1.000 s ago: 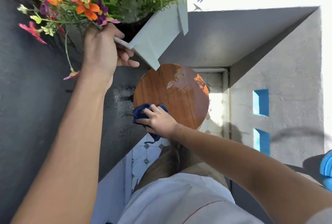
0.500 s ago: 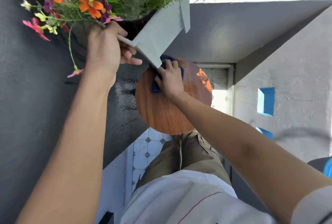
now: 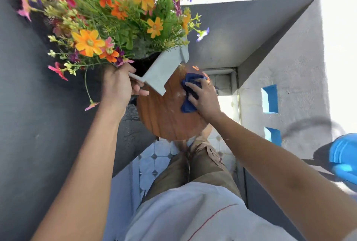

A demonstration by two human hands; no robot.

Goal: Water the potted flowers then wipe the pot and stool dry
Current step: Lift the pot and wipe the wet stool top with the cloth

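A square grey pot full of orange, red and purple flowers is lifted and tilted above the stool, with my left hand gripping its near rim. Below it stands a round wooden stool with a brown glossy top. My right hand presses a dark blue cloth flat onto the stool's far right part. Pale wet streaks show on the wood near the cloth.
A dark wall runs along the left and a grey concrete wall with blue openings rises on the right. A blue watering can sits at the right edge. Patterned floor tiles and my legs are below the stool.
My right hand has swept the cloth from the stool's near left edge to its far side, then to the far right. The pot stays lifted in my left hand.
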